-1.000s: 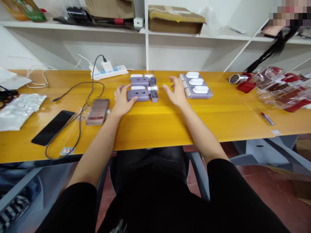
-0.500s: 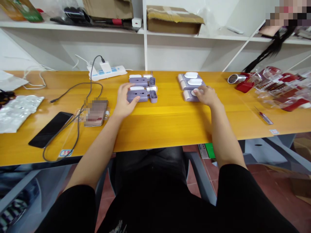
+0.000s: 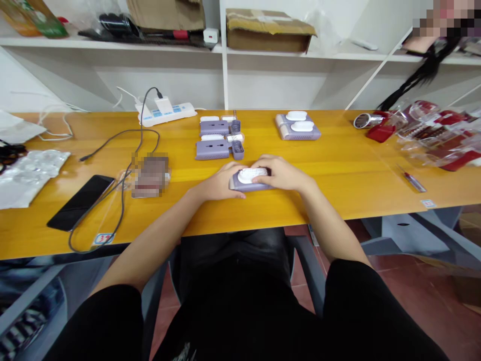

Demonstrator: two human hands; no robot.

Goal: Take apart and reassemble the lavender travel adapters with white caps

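Both forearms reached forward from the near edge of the bench [image 3: 338, 190] and met at its middle, elbows out, wrists low on the wood. The left hand [image 3: 220, 184] lay palm down at the left end of a purple unit [image 3: 250, 181], fingers curled round that end and gripping it. The right hand [image 3: 282, 173] came in from the right, fingers bent over the unit's far and right sides, closed on it; the thumb lay along the near edge. The white grater-like top of the unit showed between the two hands, facing up. The unit sat flat on the bench, near the front edge, right before the person.

Farther back, two more purple units [image 3: 220, 142] lay one behind the other, well apart from the hands. To the right of those, a pair of stacked trays with white caps [image 3: 297, 126] stood at the far side. A power strip [image 3: 167, 111] lay far left of centre with a plugged cable [image 3: 124, 150] looping toward the near edge. A dark phone [image 3: 80, 201] lay at near left, a blurred phone [image 3: 150, 169] just right of it, close to the left forearm. Red packets in clear wrap [image 3: 432, 133] crowded the far right, and a small screwdriver [image 3: 412, 180] lay nearer on that side
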